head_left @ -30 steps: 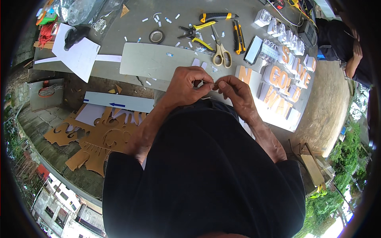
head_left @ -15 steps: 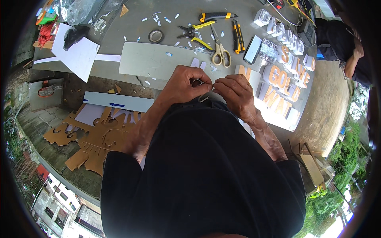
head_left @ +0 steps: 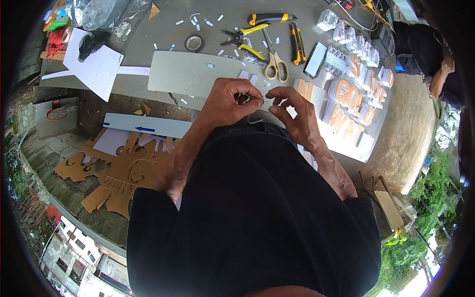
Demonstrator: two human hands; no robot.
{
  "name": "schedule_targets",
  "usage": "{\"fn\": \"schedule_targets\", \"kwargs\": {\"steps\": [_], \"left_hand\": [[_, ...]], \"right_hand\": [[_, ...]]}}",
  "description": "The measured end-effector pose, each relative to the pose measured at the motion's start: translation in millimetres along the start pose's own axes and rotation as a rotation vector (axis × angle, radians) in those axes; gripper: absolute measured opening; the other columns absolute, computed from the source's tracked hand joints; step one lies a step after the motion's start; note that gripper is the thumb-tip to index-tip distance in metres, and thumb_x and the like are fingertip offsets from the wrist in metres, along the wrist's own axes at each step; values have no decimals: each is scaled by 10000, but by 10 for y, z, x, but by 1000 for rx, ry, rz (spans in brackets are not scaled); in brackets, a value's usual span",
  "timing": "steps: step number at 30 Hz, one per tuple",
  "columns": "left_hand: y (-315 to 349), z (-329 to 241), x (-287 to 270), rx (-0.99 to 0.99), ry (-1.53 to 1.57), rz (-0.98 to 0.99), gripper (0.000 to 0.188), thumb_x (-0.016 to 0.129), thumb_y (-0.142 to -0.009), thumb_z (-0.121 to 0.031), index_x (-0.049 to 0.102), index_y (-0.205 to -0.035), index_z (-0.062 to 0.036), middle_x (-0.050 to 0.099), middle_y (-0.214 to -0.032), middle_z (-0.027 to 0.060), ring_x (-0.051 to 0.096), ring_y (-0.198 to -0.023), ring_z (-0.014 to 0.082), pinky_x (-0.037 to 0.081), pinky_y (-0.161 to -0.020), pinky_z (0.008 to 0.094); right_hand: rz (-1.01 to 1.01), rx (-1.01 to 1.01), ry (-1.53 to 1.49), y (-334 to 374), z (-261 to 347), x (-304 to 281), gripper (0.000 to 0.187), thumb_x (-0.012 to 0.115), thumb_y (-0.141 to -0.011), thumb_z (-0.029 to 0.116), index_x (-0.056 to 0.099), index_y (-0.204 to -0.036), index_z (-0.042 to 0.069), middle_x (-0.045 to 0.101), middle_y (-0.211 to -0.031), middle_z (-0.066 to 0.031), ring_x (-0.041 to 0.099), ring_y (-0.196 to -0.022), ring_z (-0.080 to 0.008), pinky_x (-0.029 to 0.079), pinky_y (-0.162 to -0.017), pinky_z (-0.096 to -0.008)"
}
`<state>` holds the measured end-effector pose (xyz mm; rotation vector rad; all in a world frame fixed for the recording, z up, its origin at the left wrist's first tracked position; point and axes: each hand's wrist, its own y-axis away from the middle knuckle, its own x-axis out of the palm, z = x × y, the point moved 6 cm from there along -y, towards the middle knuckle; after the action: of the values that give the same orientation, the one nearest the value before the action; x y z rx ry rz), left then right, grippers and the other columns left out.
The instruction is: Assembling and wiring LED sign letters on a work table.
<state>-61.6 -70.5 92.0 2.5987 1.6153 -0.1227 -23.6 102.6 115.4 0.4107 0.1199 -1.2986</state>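
Over the table's near edge, my left hand (head_left: 235, 102) is closed in a pinch. A thin white wire (head_left: 256, 121) hangs in a short curl just below its fingertips; the gripped part is hidden. My right hand (head_left: 296, 113) is beside it, thumb and forefinger apart, with nothing visible between them. Two pale strips (head_left: 249, 77) lie on the table just beyond my hands. Past them lie scissors (head_left: 275, 64) with beige handles and yellow-handled wire strippers (head_left: 242, 40). A white block letter with an orange face (head_left: 303, 89) stands close to my right hand.
Several more block letters (head_left: 349, 96) cover the right side. A phone (head_left: 314, 60), two utility knives (head_left: 297, 44) and a tape roll (head_left: 194, 43) lie farther back. Brown cut-out sheets (head_left: 121, 166) lie below left. Another person (head_left: 420, 54) is at the far right.
My right hand has drawn away from the left fingertips to the right, and its thumb and forefinger have parted. My left hand keeps its pinch in nearly the same place.
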Motion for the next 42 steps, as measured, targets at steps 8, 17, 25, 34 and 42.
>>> {"fn": "schedule_targets", "kwargs": {"steps": [8,17,25,34,42], "left_hand": [[-11,60,15,-78,32,84,89,774,-782,-112,771,-828,-36,712,-712,19,529,-564,63,404,-529,252],[27,-100,62,146,-75,46,61,752,-812,-17,743,-871,-15,714,-829,22,611,-689,51,439,-566,212],[38,81,-1,-80,81,36,77,771,-793,-71,754,-845,-15,712,-741,24,565,-606,55,432,-547,245],[1,66,18,-56,61,87,83,774,-792,-88,759,-834,-18,719,-728,28,578,-601,64,427,-540,243],[41,-67,60,144,-77,88,45,750,-821,-22,743,-866,-24,708,-817,18,593,-686,36,429,-567,211]], "right_hand": [[-104,-810,612,109,221,33,359,783,-746,-7,665,-1083,33,659,-1034,-81,647,-906,-266,551,-754,-375],[25,415,-440,88,-270,150,153,699,-933,120,623,-980,-4,649,-879,-65,587,-697,-158,485,-615,-319],[-99,-186,104,54,-2,21,225,716,-899,80,645,-1106,24,663,-958,-82,639,-799,-196,529,-698,-339],[-148,-783,572,117,170,74,254,748,-779,-35,659,-1010,21,651,-996,-100,647,-851,-276,552,-711,-383],[104,120,-361,34,-237,71,184,732,-863,24,644,-1024,12,667,-928,-77,621,-748,-191,509,-619,-328]]}}
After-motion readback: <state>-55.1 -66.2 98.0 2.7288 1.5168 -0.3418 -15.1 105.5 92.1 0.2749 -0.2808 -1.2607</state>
